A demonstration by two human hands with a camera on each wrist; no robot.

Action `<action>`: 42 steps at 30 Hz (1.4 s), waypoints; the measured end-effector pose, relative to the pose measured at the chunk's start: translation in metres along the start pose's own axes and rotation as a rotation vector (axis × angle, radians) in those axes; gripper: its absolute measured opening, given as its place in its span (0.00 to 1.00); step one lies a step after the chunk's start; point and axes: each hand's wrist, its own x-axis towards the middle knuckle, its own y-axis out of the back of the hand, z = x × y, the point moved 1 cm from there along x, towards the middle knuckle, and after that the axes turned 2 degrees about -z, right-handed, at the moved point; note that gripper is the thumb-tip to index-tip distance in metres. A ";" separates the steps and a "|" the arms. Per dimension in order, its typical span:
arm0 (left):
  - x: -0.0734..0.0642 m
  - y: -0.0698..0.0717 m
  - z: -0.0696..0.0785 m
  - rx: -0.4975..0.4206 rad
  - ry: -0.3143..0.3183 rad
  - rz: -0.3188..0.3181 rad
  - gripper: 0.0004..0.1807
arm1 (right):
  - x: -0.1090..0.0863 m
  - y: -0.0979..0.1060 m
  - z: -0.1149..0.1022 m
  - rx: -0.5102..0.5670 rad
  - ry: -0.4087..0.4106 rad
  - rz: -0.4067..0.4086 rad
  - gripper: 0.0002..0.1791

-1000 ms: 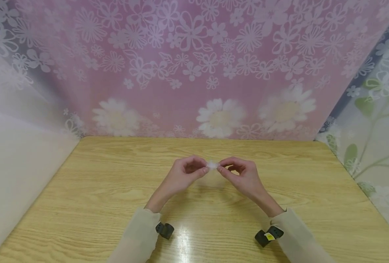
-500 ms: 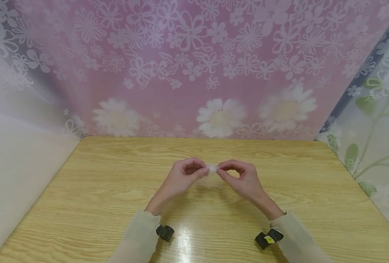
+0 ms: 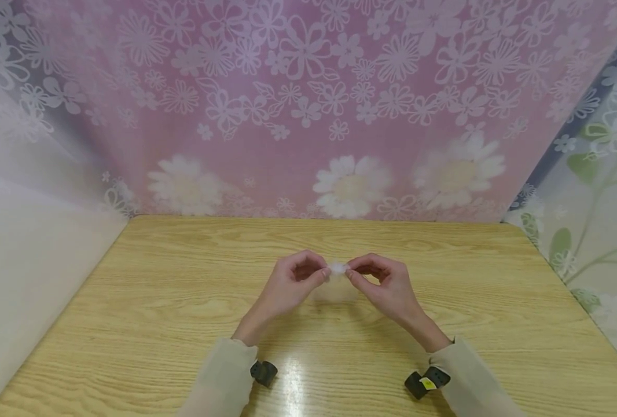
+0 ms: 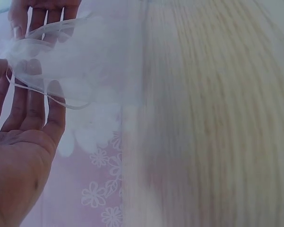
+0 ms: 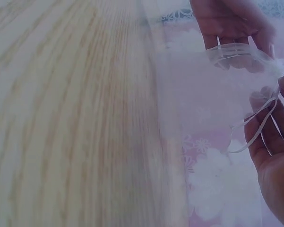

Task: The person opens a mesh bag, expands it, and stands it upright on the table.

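A sheer white organza drawstring bag hangs between my two hands over the table, its gathered top uppermost in the head view. My left hand pinches one side of that top between thumb and fingertips. On the other side, my right hand pinches it the same way. Thin ribbon loops dangle from the neck beside the fingers in the right wrist view. Through the see-through cloth, fingers and the flowered backdrop show. The bag's body is faint against the wood in the head view.
The wood-grain table extends beneath both hands. A pink flowered curtain stands along its far edge, with pale cloth at the left and a leaf-patterned cloth at the right. Black wrist cameras sit at the sleeves.
Both hands keep their pinch on the drawstring bag. They have come slightly nearer the body, and the fingertips at the bag's top have shifted a little.
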 end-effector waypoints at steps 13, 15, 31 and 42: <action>0.001 -0.004 -0.006 0.048 -0.042 0.029 0.02 | -0.001 -0.002 0.001 0.016 -0.008 -0.001 0.07; 0.001 -0.004 -0.006 0.067 -0.049 0.035 0.02 | -0.001 -0.002 0.001 0.011 -0.011 0.002 0.08; -0.001 -0.007 -0.005 0.057 -0.103 0.069 0.03 | 0.001 -0.003 -0.002 0.105 -0.129 -0.017 0.02; 0.000 -0.006 -0.009 0.068 -0.102 0.085 0.03 | -0.002 -0.005 0.000 0.136 -0.119 -0.019 0.02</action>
